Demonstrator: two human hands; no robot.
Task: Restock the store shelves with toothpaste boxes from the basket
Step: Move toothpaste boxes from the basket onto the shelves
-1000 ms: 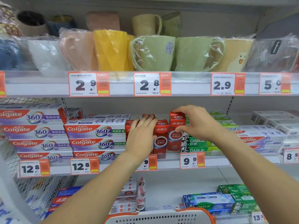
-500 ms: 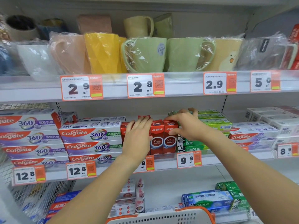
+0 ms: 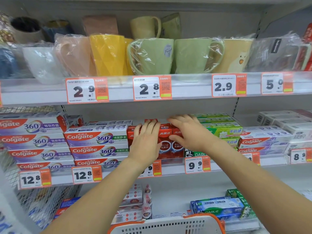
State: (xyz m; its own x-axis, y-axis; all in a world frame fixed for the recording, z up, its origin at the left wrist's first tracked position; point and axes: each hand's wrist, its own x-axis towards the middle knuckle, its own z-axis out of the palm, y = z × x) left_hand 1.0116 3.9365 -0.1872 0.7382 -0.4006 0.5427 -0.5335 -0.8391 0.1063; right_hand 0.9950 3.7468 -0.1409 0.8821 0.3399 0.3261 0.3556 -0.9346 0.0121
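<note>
One head-worn view faces the store shelves [image 3: 185, 168] straight on, close, angled slightly downward.

- Left hand [image 3: 146, 146] is showing bare, with no glove, ring or watch on it.
- Right hand [image 3: 187, 132] is likewise showing bare.
- Both forearms are showing bare, uncovered by any sleeve in view.

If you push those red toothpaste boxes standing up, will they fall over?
Probably they could. The red toothpaste boxes stand tall and narrow, so apt to tip. They look like light, stiff cardboard. Neighbouring boxes and both hands, left hand and right hand, likely steady them.
</note>
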